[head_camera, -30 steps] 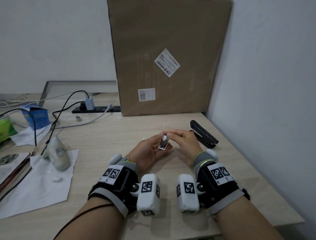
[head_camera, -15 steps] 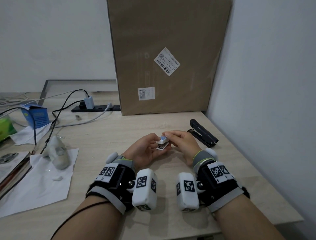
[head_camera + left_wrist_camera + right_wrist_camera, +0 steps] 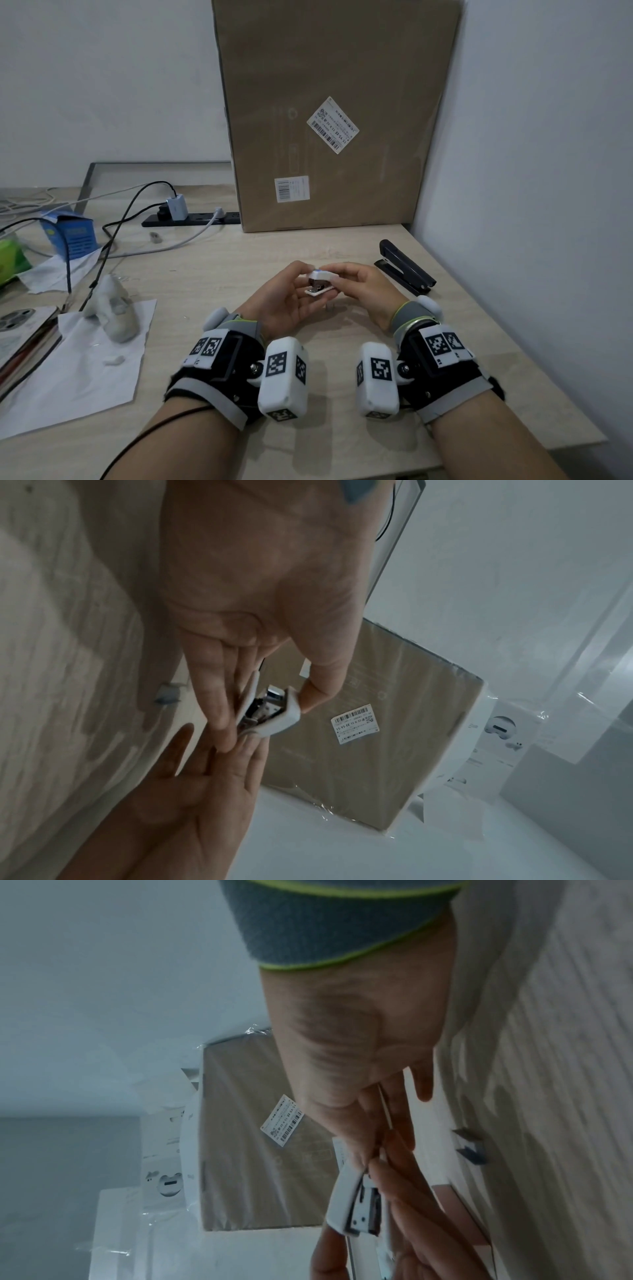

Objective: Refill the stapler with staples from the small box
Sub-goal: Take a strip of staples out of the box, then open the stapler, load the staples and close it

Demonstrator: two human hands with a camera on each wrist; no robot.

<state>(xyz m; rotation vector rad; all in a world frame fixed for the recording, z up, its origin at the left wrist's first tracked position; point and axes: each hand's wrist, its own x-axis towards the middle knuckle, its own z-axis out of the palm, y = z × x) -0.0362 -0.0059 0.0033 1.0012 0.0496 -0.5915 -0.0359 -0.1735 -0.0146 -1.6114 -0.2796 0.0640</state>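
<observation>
I see white walls meeting in a corner, and a pale wood desk (image 3: 219,274) running into it. The big cardboard box (image 3: 335,113) stands upright at the back against the wall. In front of the box to its right lies a black stapler (image 3: 406,267); left of the box, a power strip (image 3: 191,218), cables and a blue carton (image 3: 68,233). Straight in front of the box, above the desk, the small white stapler (image 3: 320,282) is hinged open. My left hand (image 3: 284,301) pinches it, thumb on top, fingers beneath; my right hand (image 3: 366,289) pinches its white top
</observation>
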